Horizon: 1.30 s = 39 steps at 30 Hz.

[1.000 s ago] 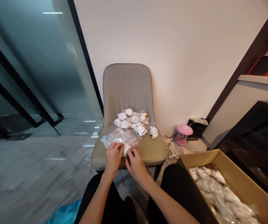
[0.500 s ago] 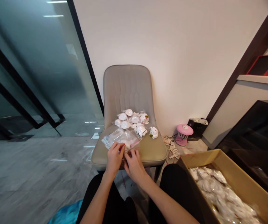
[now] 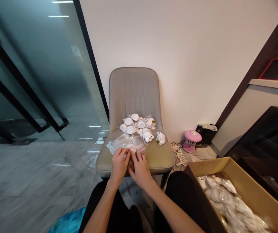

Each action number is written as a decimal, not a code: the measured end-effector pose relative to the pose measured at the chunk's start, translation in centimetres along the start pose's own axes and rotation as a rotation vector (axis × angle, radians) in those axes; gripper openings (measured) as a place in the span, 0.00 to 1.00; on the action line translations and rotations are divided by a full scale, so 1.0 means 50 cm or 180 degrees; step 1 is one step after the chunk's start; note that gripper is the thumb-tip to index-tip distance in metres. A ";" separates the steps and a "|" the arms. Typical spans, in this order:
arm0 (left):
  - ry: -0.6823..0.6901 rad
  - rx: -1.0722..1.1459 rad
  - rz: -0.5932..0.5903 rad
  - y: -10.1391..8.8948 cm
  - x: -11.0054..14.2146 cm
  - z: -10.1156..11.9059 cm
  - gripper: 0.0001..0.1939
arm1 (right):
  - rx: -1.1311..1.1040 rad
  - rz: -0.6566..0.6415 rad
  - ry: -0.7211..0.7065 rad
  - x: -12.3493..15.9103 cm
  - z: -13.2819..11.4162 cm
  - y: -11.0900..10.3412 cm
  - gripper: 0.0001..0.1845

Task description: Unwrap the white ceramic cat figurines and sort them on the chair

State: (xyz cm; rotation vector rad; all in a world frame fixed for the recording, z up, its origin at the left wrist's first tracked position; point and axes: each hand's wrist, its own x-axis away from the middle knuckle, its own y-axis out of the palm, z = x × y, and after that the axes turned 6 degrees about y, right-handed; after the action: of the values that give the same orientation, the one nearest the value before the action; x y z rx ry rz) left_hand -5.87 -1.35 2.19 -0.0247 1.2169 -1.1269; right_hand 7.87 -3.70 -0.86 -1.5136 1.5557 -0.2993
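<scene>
Left hand (image 3: 120, 163) and right hand (image 3: 140, 170) close together, both clamped on a clear plastic bag (image 3: 121, 144) at its near edge, white cat figurine (image 3: 132, 148) at the bag's mouth. Bag lies on beige chair (image 3: 134, 94) seat, just before a pile of bagged figurines (image 3: 137, 126). Cardboard box (image 3: 240, 174) of bagged items sits right.

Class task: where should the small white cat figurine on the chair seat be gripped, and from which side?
Probably take the white cat figurine around its rounded body, coming from the right: the bagged figurines lie close on its left.
</scene>
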 end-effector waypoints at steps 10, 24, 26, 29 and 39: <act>0.0033 -0.0145 -0.0002 0.012 -0.007 -0.002 0.13 | -0.0552 0.0029 -0.0123 0.001 0.014 -0.027 0.30; -0.0060 0.0135 -0.0075 0.012 -0.031 0.018 0.04 | -0.1111 0.0479 0.0049 0.001 -0.002 -0.003 0.22; -0.0070 0.0134 -0.0070 0.014 -0.033 0.024 0.04 | -0.1062 0.0597 0.0264 -0.012 0.010 0.007 0.19; -0.0098 0.0149 -0.0087 0.016 -0.032 0.026 0.04 | -0.0949 0.0564 0.0468 -0.029 0.025 0.012 0.15; -0.0319 0.0066 0.0117 0.036 -0.018 0.017 0.03 | -0.0308 0.0475 0.0875 -0.048 0.002 0.011 0.13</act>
State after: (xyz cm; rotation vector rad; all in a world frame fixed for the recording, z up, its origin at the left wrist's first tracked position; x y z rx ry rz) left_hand -3.96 -0.30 2.20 -0.0424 1.1122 -1.0936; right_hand 7.15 -1.41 -0.27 -1.4662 1.9140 -0.3623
